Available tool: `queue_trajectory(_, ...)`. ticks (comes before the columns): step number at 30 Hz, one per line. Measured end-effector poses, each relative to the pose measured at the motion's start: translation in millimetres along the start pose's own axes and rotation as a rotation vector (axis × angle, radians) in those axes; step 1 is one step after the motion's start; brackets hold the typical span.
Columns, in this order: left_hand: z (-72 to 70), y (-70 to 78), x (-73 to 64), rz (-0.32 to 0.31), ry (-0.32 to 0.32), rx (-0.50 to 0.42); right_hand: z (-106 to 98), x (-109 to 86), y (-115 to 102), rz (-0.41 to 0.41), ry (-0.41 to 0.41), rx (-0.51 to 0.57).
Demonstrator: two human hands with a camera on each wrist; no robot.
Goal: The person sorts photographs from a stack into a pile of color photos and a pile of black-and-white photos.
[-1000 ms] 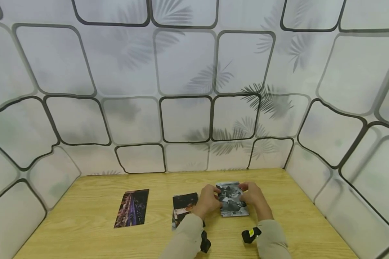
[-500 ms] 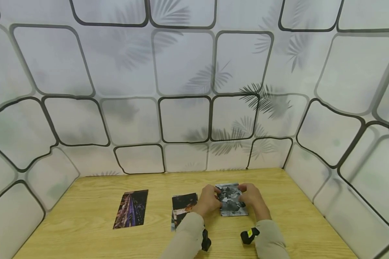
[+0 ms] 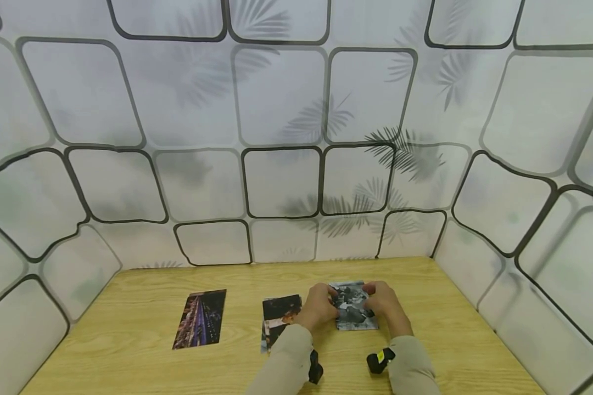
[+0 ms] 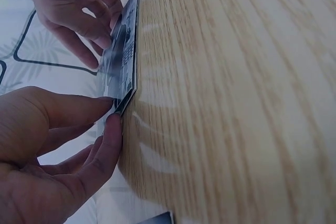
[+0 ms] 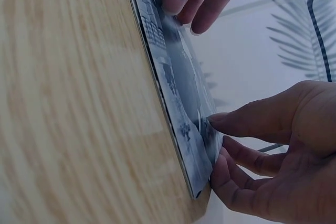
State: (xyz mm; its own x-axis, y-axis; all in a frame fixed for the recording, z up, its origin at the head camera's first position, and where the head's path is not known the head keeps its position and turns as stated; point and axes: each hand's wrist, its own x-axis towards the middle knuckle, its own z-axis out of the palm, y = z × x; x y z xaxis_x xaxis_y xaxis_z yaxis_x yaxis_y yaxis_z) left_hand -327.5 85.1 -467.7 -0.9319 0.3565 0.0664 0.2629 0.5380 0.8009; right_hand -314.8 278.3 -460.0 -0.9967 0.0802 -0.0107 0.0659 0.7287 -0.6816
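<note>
A thin stack of black-and-white photos (image 3: 354, 317) lies on the wooden table, right of centre in the head view. My left hand (image 3: 318, 305) pinches its left edge, thumb on top and fingertips at the side, as the left wrist view shows. On the opposite edge, my right hand (image 3: 384, 302) grips the stack between thumb and fingers. Several layers show along the stack's edge (image 5: 173, 129) in the right wrist view. Just left of my left hand sits a second pile of photos (image 3: 278, 311), with a dark picture on top, partly covered by my left forearm.
Farther left, a colour photo of a city at night (image 3: 201, 319) lies flat on the table (image 3: 128, 340). A patterned cloth wall (image 3: 281, 181) rises behind the table and along both sides. Each wrist carries a small black camera (image 3: 379, 361).
</note>
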Motion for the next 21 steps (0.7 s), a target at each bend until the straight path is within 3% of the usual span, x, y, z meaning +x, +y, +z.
queue_trajectory(21, 0.8, 3.7, -2.8, -0.001, 0.014, 0.025, 2.2, 2.5, -1.0, 0.038, -0.011, -0.027)
